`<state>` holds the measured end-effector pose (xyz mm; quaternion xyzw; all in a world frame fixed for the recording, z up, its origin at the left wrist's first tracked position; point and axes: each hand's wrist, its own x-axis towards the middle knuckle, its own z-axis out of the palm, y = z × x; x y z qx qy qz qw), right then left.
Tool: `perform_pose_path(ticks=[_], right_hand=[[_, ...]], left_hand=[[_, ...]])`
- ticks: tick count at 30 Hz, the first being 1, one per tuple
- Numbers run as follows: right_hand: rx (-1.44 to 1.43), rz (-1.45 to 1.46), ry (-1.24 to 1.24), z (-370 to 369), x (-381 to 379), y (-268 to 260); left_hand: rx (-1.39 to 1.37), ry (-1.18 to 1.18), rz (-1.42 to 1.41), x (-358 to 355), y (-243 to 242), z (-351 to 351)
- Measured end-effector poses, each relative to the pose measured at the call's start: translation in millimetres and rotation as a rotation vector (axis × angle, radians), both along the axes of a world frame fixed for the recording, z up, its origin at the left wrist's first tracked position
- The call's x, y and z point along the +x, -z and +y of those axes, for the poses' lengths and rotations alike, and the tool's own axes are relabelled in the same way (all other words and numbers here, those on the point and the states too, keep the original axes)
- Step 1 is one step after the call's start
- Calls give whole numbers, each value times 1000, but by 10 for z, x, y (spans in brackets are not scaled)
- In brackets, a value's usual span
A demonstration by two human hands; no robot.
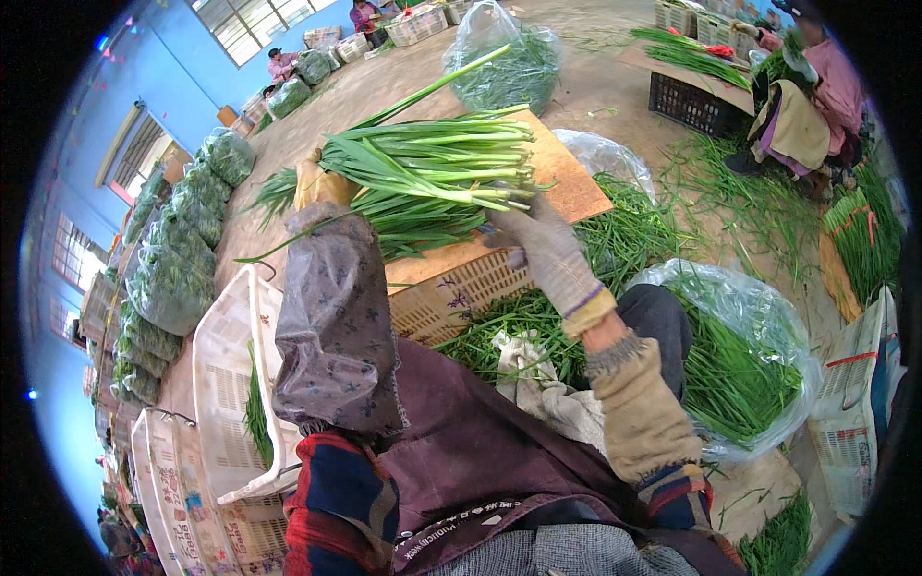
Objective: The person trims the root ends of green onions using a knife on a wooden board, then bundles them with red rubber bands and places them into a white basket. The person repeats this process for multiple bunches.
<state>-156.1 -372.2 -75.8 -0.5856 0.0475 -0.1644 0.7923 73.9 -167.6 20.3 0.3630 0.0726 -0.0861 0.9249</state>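
My left hand, in a yellowish glove, grips a thick bunch of garlic chives near its leafy part. The bunch lies sideways with its pale stem ends pointing right. My right hand, in a grey-white knit glove with a yellow cuff, touches the lower stem ends; its fingertips are partly hidden, so its grip is unclear. More chives lie beneath on an orange-brown board, which rests on an upturned-looking plastic crate. One long stalk sticks out beyond the bunch towards the upper right.
Loose chive leaves cover the floor on the right. An open plastic bag of greens sits by my right knee. White crates stand at my left. A full bag is ahead; a person works at the upper right.
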Motion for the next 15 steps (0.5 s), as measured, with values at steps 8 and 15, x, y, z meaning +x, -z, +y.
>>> perform_pose_path(ticks=[8, 15], right_hand=[[105, -10, -111, 63, -560, -621], [299, -62, -420, -177, -1152, -639]], left_hand=[[74, 83, 113, 74, 175, 19], [35, 101, 93, 96, 322, 48]])
